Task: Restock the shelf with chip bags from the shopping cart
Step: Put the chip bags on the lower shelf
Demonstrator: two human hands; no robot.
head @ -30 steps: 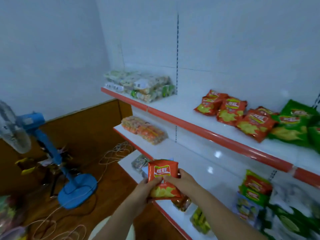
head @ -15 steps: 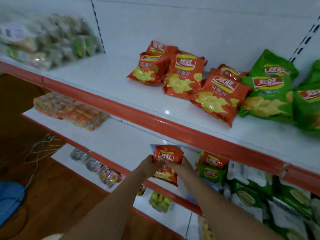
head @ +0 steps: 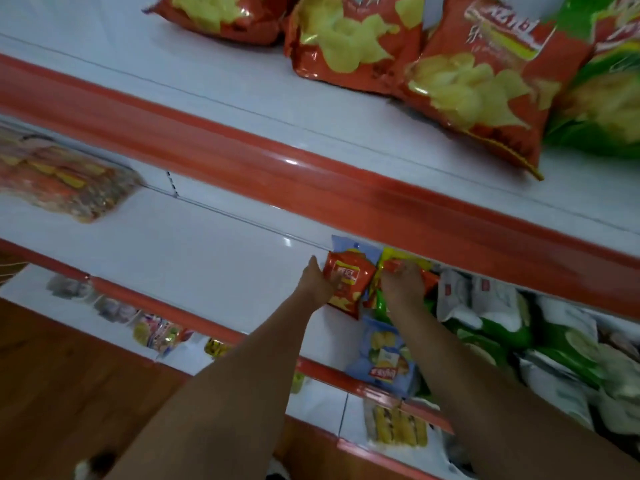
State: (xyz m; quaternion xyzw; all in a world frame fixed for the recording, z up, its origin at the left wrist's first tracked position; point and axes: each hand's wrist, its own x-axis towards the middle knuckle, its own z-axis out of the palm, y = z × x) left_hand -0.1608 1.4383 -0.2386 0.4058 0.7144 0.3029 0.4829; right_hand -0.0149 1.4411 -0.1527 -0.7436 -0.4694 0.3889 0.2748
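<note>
Single head-worn view, wide-angle, tilted forward and down onto store shelving seen at a slant. Camera sits close: the upper shelf's red edge strip (head: 311, 174) runs diagonally across mid-frame, the large red chip bags (head: 478, 81) on that shelf cut off by the top edge. Both forearms enter from the bottom edge and reach away toward the middle shelf (head: 207, 251). Wooden floor (head: 62, 375) shows lower left. Edges are blurred. No second view to compare.
</note>
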